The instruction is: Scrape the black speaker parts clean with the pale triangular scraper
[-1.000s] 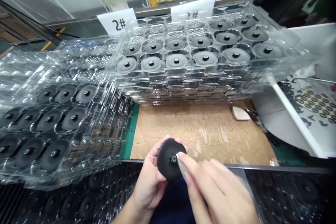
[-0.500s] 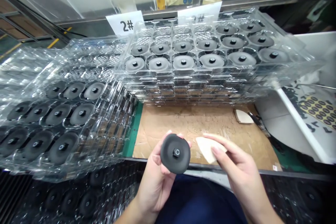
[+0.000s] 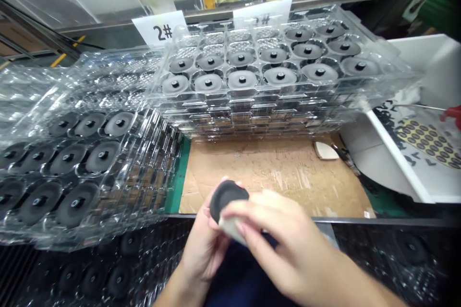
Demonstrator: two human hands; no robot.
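My left hand (image 3: 203, 244) grips a round black disc part (image 3: 225, 196) at the near edge of the bench. My right hand (image 3: 277, 240) is closed on a small white pad (image 3: 230, 227) and presses it against the disc's face, covering most of it. Both hands are blurred by motion. A stack of clear plastic trays (image 3: 259, 105) with grey disc parts in round pockets stands behind. A second stack of clear trays (image 3: 72, 153) with dark discs sits at the left.
A brown cardboard sheet (image 3: 281, 172) covers the bench between hands and trays, with another white pad (image 3: 326, 150) on its far right. A white tray with a sheet of dark round stickers (image 3: 428, 141) stands at right. Paper labels marked 2# (image 3: 160, 29) stand behind the trays.
Half a second ago my right hand held the white pad apart from the disc, to its right. Now it has moved left and lies over the disc's face with the pad.
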